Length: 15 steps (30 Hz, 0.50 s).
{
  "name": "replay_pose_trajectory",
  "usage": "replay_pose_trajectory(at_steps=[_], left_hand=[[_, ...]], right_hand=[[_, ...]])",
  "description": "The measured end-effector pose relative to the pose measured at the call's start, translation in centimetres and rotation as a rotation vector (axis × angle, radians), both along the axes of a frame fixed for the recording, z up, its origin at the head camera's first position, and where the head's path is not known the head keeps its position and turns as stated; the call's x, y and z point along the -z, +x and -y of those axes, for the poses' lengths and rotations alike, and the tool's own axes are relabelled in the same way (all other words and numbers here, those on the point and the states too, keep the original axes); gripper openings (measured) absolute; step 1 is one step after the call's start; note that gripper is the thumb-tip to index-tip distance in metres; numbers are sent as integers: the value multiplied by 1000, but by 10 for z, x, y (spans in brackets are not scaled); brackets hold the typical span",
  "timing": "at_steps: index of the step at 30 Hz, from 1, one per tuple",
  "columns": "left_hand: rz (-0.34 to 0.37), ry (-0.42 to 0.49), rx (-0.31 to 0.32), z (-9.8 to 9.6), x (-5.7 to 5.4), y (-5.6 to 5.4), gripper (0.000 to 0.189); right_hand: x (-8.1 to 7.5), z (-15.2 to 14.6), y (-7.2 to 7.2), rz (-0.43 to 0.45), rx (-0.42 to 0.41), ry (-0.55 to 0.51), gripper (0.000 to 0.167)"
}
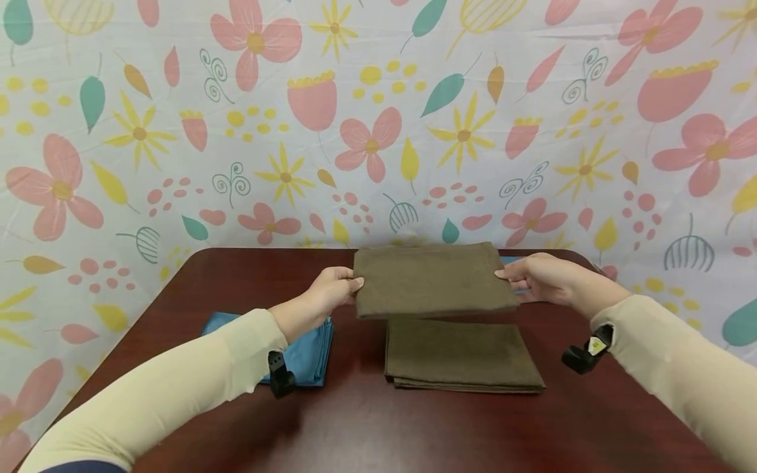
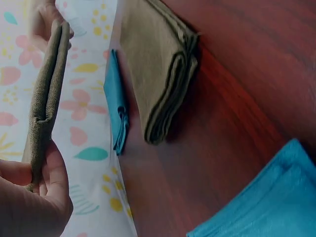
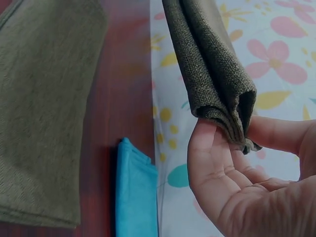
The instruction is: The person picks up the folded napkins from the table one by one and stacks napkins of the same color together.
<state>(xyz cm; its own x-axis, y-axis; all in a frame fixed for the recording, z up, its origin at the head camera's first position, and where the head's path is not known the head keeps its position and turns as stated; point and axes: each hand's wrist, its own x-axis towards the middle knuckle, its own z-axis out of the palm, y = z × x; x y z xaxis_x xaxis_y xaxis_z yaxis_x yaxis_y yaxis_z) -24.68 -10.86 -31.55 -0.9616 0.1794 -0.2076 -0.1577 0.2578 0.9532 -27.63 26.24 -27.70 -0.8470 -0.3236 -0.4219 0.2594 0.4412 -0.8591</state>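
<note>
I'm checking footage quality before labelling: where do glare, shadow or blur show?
Head view: pale glare on the near table, a soft shadow below the left sleeve; left wrist view: the right hand looks blurred; right wrist view: the raised brown cloth shows crisp weave.

Floral-print cloth (image 1: 378, 85) hangs behind a glossy reddish-brown table (image 1: 367, 433)

Coarse weave over a glossy wood-look table (image 1: 367, 433)
Above the table, an upper brown cloth (image 1: 428, 279) looks matt and coarse; on the table, a lower brown cloth (image 1: 461, 355) is equally dull, while 2 blue cloths (image 2: 266, 202) look smoother, with a faint sheen. Behind the table, a printed backdrop (image 1: 367, 39) looks like matt, creased fabric.
</note>
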Motion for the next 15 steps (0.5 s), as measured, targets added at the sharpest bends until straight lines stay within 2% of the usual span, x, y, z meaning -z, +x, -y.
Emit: replay_pose_trajectory(at_steps=[7, 9, 15], left_hand=[[1, 22, 13, -14, 5, 10, 53], [-7, 29, 17, -16, 8, 13, 51], [-17, 38, 26, -21, 17, 18, 47]], right_hand=[[4, -15, 12, 59, -12, -52, 34], [7, -18, 14, 61, -27, -61, 34], [20, -26, 16, 65, -40, -67, 16]])
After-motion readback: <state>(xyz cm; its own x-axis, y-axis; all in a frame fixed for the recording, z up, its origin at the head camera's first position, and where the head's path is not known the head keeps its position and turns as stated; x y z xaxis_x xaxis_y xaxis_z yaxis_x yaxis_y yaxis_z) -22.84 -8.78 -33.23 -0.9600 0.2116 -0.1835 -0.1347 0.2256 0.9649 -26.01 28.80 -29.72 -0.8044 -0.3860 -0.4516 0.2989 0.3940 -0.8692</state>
